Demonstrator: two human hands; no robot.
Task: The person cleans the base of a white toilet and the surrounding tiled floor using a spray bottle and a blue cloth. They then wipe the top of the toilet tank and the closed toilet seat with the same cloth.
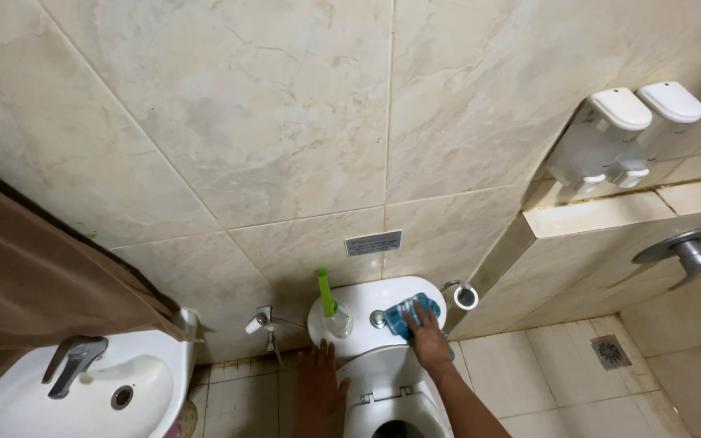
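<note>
My right hand [429,334] presses a blue checked cloth [402,313] flat on the lid of a white toilet tank [367,298], beside the round silver flush button [377,319]. My left hand [319,381] rests open and flat on the left front edge of the tank, holding nothing. A spray bottle with a green nozzle [331,310] stands on the left part of the tank lid, just above my left hand. The toilet seat and bowl [389,397] show below, between my forearms.
A white washbasin with a chrome tap [83,388] sits lower left under a brown curtain [34,284]. A hose valve [260,322], a toilet-roll holder [465,296], two white wall dispensers [622,134], a shower lever [687,250] and a floor drain [610,351] surround the toilet.
</note>
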